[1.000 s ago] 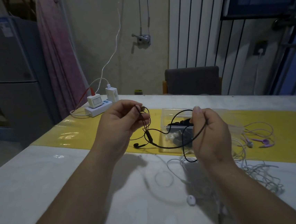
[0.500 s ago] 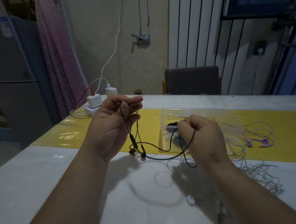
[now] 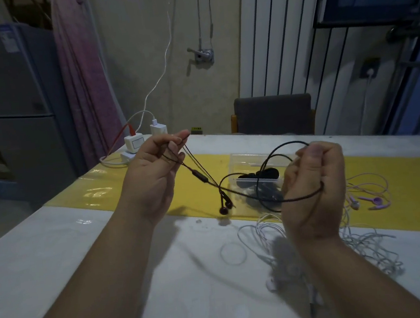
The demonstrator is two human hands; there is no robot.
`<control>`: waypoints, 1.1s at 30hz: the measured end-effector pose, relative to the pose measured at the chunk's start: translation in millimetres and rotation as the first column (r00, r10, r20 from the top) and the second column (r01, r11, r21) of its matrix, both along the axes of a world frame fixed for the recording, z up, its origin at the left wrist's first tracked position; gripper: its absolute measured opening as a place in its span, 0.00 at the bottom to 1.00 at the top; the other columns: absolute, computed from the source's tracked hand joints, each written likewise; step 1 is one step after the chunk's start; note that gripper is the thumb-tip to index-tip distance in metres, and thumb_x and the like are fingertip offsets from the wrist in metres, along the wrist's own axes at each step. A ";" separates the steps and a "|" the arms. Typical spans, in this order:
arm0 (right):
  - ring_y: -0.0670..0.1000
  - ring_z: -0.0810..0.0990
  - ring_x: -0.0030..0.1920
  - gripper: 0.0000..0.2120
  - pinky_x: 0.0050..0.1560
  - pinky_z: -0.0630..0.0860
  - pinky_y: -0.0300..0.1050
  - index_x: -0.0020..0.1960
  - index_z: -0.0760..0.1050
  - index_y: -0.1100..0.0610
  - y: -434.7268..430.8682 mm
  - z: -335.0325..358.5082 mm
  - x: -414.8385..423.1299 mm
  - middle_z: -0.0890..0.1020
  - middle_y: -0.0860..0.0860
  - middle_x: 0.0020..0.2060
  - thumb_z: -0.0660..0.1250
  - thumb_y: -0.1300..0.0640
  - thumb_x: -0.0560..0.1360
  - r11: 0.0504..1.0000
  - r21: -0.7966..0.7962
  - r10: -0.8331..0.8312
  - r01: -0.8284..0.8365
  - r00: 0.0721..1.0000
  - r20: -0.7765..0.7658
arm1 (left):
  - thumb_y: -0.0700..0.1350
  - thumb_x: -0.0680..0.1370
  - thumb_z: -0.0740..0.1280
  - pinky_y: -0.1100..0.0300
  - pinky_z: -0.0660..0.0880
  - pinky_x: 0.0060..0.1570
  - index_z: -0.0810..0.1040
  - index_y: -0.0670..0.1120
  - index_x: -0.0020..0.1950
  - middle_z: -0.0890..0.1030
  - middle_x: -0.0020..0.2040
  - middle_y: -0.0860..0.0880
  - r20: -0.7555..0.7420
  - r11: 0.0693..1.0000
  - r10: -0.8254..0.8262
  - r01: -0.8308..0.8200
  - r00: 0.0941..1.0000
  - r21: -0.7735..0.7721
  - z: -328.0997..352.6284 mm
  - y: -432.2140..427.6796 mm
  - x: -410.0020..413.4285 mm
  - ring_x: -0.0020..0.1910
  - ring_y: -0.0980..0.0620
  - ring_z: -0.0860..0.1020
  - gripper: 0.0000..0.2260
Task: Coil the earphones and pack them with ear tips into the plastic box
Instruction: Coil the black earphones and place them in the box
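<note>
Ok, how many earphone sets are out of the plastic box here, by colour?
black earphones: 1, cord held between the left hand and the right hand
purple earphones: 1, on the yellow runner
white earphones: at least 1, a tangle on the table, sets not separable
total: at least 3

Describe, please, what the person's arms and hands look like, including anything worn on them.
The left forearm and right forearm are bare down to the frame's lower edge; no sleeves or cuffs show. The left hand and right hand wear no gloves, and no watch, bracelet or ring is visible. The nails that show look short and unpainted, though the light is dim.
</note>
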State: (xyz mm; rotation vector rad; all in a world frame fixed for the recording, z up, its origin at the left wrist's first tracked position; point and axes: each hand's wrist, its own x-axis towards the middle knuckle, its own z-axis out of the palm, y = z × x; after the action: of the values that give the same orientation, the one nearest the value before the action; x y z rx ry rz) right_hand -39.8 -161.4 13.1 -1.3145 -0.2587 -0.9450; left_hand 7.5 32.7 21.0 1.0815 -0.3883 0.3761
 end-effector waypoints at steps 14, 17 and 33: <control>0.55 0.64 0.26 0.11 0.26 0.62 0.41 0.42 0.64 0.53 2.9 8.0 -10.5 0.64 0.59 0.27 0.50 0.59 0.83 0.995 0.086 0.029 -0.046 0.983 0.183 | 0.39 0.79 0.66 0.57 0.65 0.38 0.80 0.49 0.40 0.78 0.41 0.48 -0.240 0.795 0.349 -0.151 0.906 0.587 -19.7 4.7 9.0 0.38 0.50 0.69 0.09; 0.52 0.65 0.26 0.11 0.27 0.64 0.39 0.42 0.64 0.52 4.0 5.9 -10.6 0.67 0.56 0.28 0.51 0.58 0.83 0.999 -0.031 0.023 -0.019 0.989 0.149 | 0.41 0.78 0.68 0.55 0.69 0.43 0.81 0.49 0.41 0.81 0.42 0.50 -0.211 0.802 0.381 -0.208 0.900 0.560 -15.8 3.7 8.2 0.39 0.51 0.72 0.07; 0.50 0.77 0.34 0.15 0.36 0.75 0.48 0.37 0.76 0.56 0.5 -2.9 1.6 0.80 0.50 0.31 0.64 0.50 0.79 0.908 -0.419 -0.084 -0.022 0.969 -0.232 | 0.30 0.72 0.61 0.61 0.67 0.28 0.81 0.54 0.53 0.78 0.52 0.54 -0.164 0.571 0.721 -0.444 0.673 0.690 -7.1 16.0 0.4 0.30 0.52 0.74 0.21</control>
State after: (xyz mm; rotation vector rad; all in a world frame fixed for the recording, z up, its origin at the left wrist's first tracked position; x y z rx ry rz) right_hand -38.2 -160.9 10.2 -1.8227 -0.2571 -0.7647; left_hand 7.9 48.8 13.9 1.9045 0.3372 0.6250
